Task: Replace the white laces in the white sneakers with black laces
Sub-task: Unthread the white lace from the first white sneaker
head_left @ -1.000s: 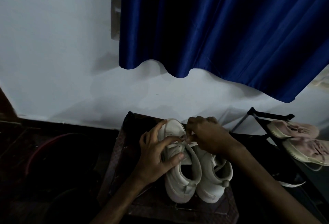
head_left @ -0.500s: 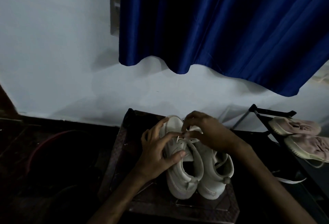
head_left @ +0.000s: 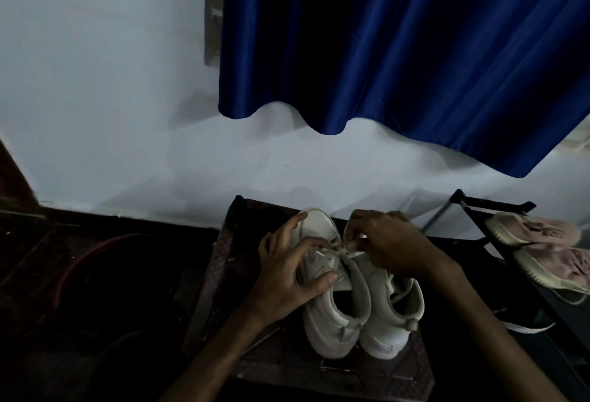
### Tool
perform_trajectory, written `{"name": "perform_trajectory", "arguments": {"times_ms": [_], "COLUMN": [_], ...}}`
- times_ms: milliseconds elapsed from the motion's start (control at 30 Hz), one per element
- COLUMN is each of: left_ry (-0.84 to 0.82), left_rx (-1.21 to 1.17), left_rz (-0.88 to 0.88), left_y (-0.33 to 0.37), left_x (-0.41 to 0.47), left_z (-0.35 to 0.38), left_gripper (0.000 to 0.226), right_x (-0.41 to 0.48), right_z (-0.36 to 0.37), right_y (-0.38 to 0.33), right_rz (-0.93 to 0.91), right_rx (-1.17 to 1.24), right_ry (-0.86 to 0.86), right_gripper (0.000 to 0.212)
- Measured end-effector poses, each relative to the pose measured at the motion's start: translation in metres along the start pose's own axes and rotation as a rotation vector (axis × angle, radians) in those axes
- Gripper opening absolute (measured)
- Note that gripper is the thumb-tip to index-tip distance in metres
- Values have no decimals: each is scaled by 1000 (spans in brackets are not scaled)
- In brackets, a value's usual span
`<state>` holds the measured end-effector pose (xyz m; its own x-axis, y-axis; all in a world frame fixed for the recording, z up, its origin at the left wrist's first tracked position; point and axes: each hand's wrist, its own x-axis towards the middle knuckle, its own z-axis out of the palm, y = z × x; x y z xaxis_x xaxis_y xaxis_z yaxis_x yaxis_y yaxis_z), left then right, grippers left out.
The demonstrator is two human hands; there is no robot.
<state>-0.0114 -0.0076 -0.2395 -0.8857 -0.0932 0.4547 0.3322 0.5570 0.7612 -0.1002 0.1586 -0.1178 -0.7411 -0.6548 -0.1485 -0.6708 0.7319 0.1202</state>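
Note:
Two white sneakers stand side by side on a dark patterned stool, heels toward me. My left hand grips the left sneaker across its upper, thumb on the tongue. My right hand pinches the white lace above the left sneaker's eyelets and hides the front of the right sneaker. No black lace shows in this dim view.
A blue curtain hangs over the white wall behind. At the right a black shoe rack holds a pair of pink sneakers. A dark shoe with a white stripe lies lower right. Dark floor with a red hose is at the left.
My right hand has shifted slightly on the white lace near the left sneaker's top eyelets. My left hand keeps its hold; the view has drifted a little.

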Motion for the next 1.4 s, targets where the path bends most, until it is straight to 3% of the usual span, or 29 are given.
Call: {"name": "perform_trajectory", "arguments": {"times_ms": [200, 400, 500, 600, 700, 800, 967, 1033, 1300, 1400], "left_ry": [4, 24, 47, 52, 27, -82, -358, -385, -331, -300], "left_rx": [-12, -13, -30, -47, -114, -196, -219, -138, 25, -228], "left_rz": [-1, 4, 21, 37, 22, -30, -80, -120, -246, -598], "left_y": [0, 0, -2, -4, -2, 5, 23, 30, 55, 58], "left_x": [0, 0, -1, -2, -1, 3, 18, 25, 42, 45], "left_z": [0, 0, -1, 0, 0, -5, -18, -15, -14, -17], "left_gripper": [44, 46, 45, 42, 41, 36, 23, 13, 18, 23], "right_x": [2, 9, 11, 17, 23, 23, 13, 7, 5, 3], "right_z": [-9, -20, -20, -14, -4, 7, 17, 21, 34, 39], "right_y": [-19, -3, 19, 29, 17, 8, 10, 15, 20, 24], "right_rz": [23, 103, 159, 177, 129, 10, -201, -228, -165, -172], "right_rx": [-189, -187, -99, 178, 330, 356, 470, 527, 580, 586], "right_ry": [-78, -225, -85, 172, 250, 225, 154, 121, 85, 113], "right_gripper": [23, 15, 8, 5, 8, 2, 21, 22, 25, 21]}}
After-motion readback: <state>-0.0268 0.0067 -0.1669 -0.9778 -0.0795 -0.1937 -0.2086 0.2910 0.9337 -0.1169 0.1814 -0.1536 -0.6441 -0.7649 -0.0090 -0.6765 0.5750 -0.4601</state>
